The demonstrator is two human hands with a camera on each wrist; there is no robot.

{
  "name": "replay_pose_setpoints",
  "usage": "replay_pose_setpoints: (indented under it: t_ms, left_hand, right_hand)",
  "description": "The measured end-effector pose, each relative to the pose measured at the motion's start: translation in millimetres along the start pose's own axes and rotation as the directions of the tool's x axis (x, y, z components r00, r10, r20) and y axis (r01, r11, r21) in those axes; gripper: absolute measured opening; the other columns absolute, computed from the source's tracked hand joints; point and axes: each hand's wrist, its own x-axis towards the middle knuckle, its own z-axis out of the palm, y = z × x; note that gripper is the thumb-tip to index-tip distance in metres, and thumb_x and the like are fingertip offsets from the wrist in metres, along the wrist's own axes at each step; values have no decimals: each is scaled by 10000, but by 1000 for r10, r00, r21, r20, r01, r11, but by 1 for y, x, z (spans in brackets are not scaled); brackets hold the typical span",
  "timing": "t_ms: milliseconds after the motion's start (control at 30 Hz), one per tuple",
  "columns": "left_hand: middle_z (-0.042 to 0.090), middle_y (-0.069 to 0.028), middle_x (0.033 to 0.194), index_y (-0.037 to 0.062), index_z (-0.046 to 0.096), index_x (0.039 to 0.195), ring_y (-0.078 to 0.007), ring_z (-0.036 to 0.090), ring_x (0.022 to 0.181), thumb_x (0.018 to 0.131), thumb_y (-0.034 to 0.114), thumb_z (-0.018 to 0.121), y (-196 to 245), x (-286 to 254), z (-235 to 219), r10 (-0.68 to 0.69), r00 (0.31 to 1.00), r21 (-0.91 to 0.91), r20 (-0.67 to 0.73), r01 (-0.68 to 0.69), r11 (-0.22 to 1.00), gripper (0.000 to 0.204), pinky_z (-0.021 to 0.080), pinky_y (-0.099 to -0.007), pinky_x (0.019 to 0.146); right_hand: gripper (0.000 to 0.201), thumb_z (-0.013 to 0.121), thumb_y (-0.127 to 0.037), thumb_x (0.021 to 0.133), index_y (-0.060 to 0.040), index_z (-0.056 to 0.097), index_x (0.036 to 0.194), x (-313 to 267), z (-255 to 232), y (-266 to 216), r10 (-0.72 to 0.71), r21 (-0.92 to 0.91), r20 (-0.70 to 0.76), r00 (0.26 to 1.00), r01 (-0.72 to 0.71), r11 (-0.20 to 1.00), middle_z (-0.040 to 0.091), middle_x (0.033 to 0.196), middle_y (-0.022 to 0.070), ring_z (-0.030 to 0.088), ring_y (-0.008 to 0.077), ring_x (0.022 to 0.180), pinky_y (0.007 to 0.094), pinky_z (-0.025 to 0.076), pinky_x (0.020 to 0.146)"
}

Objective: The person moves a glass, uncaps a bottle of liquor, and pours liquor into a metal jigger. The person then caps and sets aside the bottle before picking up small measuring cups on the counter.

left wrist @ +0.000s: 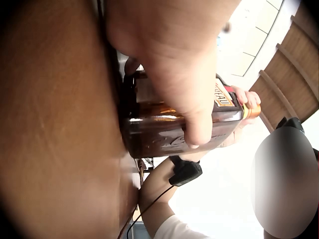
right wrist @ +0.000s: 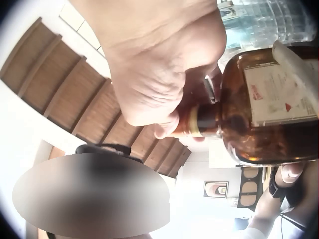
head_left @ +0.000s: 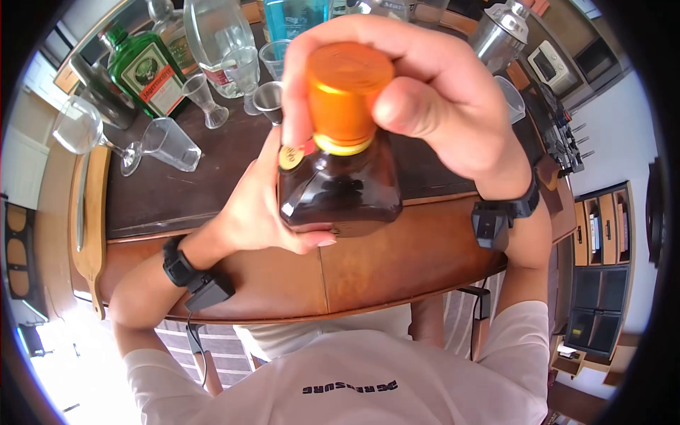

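Note:
A square-shouldered, dark amber liquor bottle [head_left: 340, 191] with an orange cap [head_left: 348, 88] is in front of me, near the padded leather edge. My left hand [head_left: 258, 202] grips its body from the left, the thumb lying across the side in the left wrist view. From above, my right hand [head_left: 450, 106] holds the cap, thumb on one side and fingers on the other. Part of a label ending in "EAU" [left wrist: 224, 94] shows in the left wrist view. In the right wrist view a pale back label [right wrist: 279, 94] is visible, and the right hand partly hides the cap.
Behind on the dark counter [head_left: 191, 195] are a green bottle [head_left: 145, 74], a stemmed glass [head_left: 78, 126], a clear tumbler [head_left: 171, 145] and a double-ended measure [head_left: 205, 100]. A metal shaker [head_left: 499, 35] is at the back right. Along the left lies a wooden board [head_left: 90, 234].

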Motion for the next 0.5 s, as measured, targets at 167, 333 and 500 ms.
replay_pose_setpoints:
  t_ms: [167, 333, 500]
  left_hand:
    - [526, -163, 1449, 3, 228, 1535, -269, 517, 1371, 575, 284, 1012, 4, -3, 3, -24, 996, 35, -85, 27, 999, 1270, 391, -430, 1175]
    - [442, -127, 1519, 23, 126, 1602, -248, 494, 1373, 469, 306, 1086, 5, -2, 3, -232, 973, -397, 8, 216, 892, 1512, 416, -415, 1148]
    - [441, -109, 1525, 50, 141, 1638, -216, 531, 1272, 478, 379, 1063, -10, -6, -9, -148, 977, -100, 151, 164, 981, 1517, 496, -378, 975]
  right_hand:
    - [679, 868, -260, 803, -24, 529, 1342, -15, 10, -1, -21, -488, -88, 996, -24, 872, 720, 973, 158, 720, 282, 822, 346, 550, 776]
    - [475, 846, -233, 826, -2, 629, 1179, -11, 21, 1, -59, -434, -254, 965, -59, 899, 736, 885, 168, 722, 303, 778, 384, 550, 733]
    - [459, 841, -321, 840, -4, 671, 1125, -18, 2, -31, 64, -370, -403, 913, -226, 901, 716, 904, 160, 705, 269, 808, 377, 549, 737]
